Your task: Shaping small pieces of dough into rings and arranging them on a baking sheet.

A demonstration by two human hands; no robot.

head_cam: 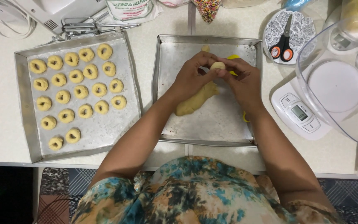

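We saw a pale surface point(5, 124) carrying everything, so both trays sat within arm's reach of the person.

The left tray point(23, 108) held rows of ring-shaped dough pieces point(76, 76), spaced apart, probably so they would not stick together. The middle tray point(212, 128) sat directly in front of the body as the work zone; a long dough lump point(193, 103) lay on it, just under the hands, handy for pinching off more.

At the right a clear mixing bowl point(353, 124) stood partly over a white kitchen scale point(299, 114), pushed aside from the trays. A patterned round dish point(301, 31) near the far edge held orange-handled scissors point(283, 43), kept off the dough. A white hand mixer point(54, 14) and a flour bag point(129, 8) lay at the back, well apart from the hands.

We saw the left hand point(191, 76) and right hand point(243, 79) meeting above the middle tray. Fingers of both hands were curled in, pinching a small dough ball point(217, 65) between them, held raised off the tray, likely so it could be shaped freely. A yellow thing point(233, 58) showed behind the right hand; we could not tell what it was.
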